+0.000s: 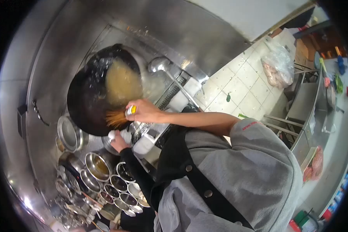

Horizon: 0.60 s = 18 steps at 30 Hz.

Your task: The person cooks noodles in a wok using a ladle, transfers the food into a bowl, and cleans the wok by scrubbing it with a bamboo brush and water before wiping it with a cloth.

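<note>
A large dark wok point(81, 96) sits tilted on the stove, with murky yellowish liquid point(121, 83) in its far side. My right hand point(145, 111) is closed around a bamboo wok brush point(116, 119), its bristles against the wok's near inner wall. At the near rim my left hand point(120, 142) is closed on a white cloth point(125, 136) that seems wrapped over the wok's edge; the grip underneath is hidden. A metal ladle point(158, 65) lies beside the wok, its long handle reaching toward my body.
Several metal bowls of sauces and seasonings point(98, 166) crowd the left side of the counter. A strainer point(69, 133) rests next to the wok. White cloths point(179, 101) lie along the stove edge. On the tiled floor point(236, 85) stands a plastic bag point(278, 63).
</note>
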### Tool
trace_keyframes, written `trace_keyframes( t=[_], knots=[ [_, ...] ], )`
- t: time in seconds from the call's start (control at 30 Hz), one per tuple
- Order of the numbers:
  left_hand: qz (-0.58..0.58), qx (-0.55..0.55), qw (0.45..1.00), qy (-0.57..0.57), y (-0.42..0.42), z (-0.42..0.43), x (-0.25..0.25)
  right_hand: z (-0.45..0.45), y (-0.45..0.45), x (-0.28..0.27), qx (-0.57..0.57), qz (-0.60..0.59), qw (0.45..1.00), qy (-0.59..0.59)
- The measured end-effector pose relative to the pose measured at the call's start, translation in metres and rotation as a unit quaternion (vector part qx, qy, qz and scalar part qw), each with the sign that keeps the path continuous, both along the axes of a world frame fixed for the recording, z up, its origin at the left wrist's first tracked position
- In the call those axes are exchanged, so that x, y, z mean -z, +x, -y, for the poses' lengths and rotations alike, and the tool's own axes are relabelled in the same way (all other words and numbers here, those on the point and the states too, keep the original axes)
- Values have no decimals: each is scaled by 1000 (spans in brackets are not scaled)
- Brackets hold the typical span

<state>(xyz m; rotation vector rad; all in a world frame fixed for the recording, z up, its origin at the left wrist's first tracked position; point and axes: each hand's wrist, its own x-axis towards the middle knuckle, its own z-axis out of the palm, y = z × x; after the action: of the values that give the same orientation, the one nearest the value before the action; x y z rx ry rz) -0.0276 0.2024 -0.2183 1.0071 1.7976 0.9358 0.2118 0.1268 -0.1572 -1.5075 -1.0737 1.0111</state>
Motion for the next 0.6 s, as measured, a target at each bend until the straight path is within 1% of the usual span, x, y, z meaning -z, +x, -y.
trace_keyframes(
  t=[0.07, 0.1, 0.17, 0.2, 0.3, 0.37, 0.4, 0.43, 0.5, 0.53, 0.6],
  knots=[
    [-62, 30, 997, 47, 0, -6, -1, -5, -4, 5, 4, -26, 1000, -10],
    [-113, 58, 990, 55, 0, -8, -5, -7, -4, 7, 5, -31, 999, -11],
    [-187, 76, 978, 59, 10, -8, -24, -9, -2, 0, 14, -39, 999, -13],
    [-203, 79, 974, 60, 11, -10, -27, -9, 1, -8, 5, -75, 996, -49],
    [-254, 86, 961, 64, 16, -15, -35, -16, 1, -8, 29, -75, 997, -14],
    [-295, 76, 950, 69, 22, -18, -44, -19, 2, -7, 45, -84, 995, -35],
    [-274, 89, 954, 86, 23, -19, -51, -22, 2, -5, 50, -93, 994, -34],
    [-298, 80, 948, 82, 25, -19, -57, -24, 2, -3, 56, -102, 993, -32],
    [-345, 63, 934, 73, 34, -16, -74, -26, 3, 5, 54, -138, 989, -27],
    [-363, 86, 925, 76, 27, -20, -72, -26, 3, 8, 54, -156, 986, -24],
    [-368, 90, 921, 93, 28, -19, -79, -28, -2, 11, 59, -207, 976, -27]
  ],
)
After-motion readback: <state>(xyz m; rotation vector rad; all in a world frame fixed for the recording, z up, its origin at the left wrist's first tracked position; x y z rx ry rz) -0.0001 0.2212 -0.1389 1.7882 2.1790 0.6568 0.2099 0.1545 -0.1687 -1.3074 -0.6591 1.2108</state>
